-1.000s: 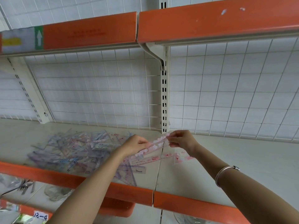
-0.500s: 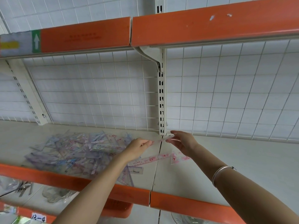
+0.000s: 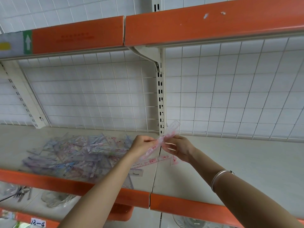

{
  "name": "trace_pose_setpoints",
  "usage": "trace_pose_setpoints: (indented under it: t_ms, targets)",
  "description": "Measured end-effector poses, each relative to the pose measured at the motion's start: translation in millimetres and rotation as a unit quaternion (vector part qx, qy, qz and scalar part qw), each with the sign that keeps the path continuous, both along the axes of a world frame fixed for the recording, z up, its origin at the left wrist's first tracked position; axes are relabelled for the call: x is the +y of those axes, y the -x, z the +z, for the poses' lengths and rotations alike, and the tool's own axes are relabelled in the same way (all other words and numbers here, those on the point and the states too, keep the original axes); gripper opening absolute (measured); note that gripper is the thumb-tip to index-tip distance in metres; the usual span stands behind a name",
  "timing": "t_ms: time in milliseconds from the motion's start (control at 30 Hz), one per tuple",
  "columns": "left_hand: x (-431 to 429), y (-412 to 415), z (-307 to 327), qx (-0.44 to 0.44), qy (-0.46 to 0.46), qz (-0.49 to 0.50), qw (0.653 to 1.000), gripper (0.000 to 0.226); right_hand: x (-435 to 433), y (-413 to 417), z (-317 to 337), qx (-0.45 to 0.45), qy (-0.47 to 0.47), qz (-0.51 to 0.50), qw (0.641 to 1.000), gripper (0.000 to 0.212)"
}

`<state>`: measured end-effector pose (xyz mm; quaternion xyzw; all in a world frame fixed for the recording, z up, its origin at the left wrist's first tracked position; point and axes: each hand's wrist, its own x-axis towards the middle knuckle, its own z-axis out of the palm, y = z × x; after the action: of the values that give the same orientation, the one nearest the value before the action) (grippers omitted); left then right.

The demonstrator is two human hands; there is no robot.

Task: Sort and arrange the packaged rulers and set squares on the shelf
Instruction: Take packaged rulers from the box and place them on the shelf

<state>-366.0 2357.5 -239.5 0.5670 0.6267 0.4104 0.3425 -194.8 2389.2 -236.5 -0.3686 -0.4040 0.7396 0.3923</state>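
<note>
A clear packaged ruler with pink print [image 3: 170, 131] is held above the cream shelf [image 3: 238, 162], tilted up toward the right. My left hand [image 3: 142, 145] pinches its lower part and my right hand [image 3: 178, 148] grips it from the right. Below the hands, a pink ruler [image 3: 150, 162] and a small pink set square [image 3: 174, 160] lie flat by the shelf seam. A loose heap of packaged rulers and set squares [image 3: 77, 155] in blue, purple and pink covers the left shelf board.
A white wire-grid back panel [image 3: 230, 96] and a slotted upright post [image 3: 160, 102] stand behind the hands. An orange-edged shelf [image 3: 197, 22] hangs overhead. The orange front lip [image 3: 181, 208] runs below my arms. Glassware sits on the lower shelf [image 3: 54, 199].
The ruler has swung from lying nearly level between my hands to pointing up to the right. My hands have come closer together.
</note>
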Motion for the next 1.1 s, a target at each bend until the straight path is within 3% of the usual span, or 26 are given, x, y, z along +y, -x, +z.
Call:
trace_pose_setpoints:
  t_ms: [67, 133, 200, 267, 333, 400, 833, 967, 1100]
  targets:
    - [2, -6, 2, -0.035, 0.008, 0.008, 0.999, 0.017, 0, 5, 0, -0.012, -0.006, -0.008, 1.0, 0.006]
    - [3, -4, 4, -0.017, 0.007, 0.013, 1.0, 0.017, 3, 6, 2, -0.033, -0.022, -0.036, 0.999, 0.006]
    - [2, 6, 2, 0.047, 0.01, 0.002, 0.999, 0.016, 7, 2, 5, -0.045, -0.031, -0.065, 0.996, 0.007]
    - [0, 20, -4, 0.168, 0.033, -0.03, 0.985, 0.01, 11, -4, 6, -0.06, -0.034, -0.082, 0.994, 0.011]
    - [-5, 27, -9, 0.278, 0.075, -0.064, 0.956, 0.019, 13, -10, 7, -0.082, -0.038, -0.086, 0.992, 0.017]
    - [-8, 26, -10, 0.309, 0.101, -0.076, 0.943, 0.031, 13, -12, 6, -0.096, -0.037, -0.089, 0.991, 0.019]
    - [6, 14, -4, 0.347, 0.145, -0.108, 0.92, 0.03, 9, -9, -2, -0.145, -0.036, -0.062, 0.987, 0.015]
    - [9, 22, -3, 0.332, 0.119, -0.062, 0.933, 0.014, 10, -11, -3, -0.141, -0.038, -0.063, 0.987, 0.019]
    - [13, 24, 6, 0.243, 0.046, -0.01, 0.969, 0.007, 9, -10, 2, -0.11, -0.039, -0.068, 0.991, 0.01]
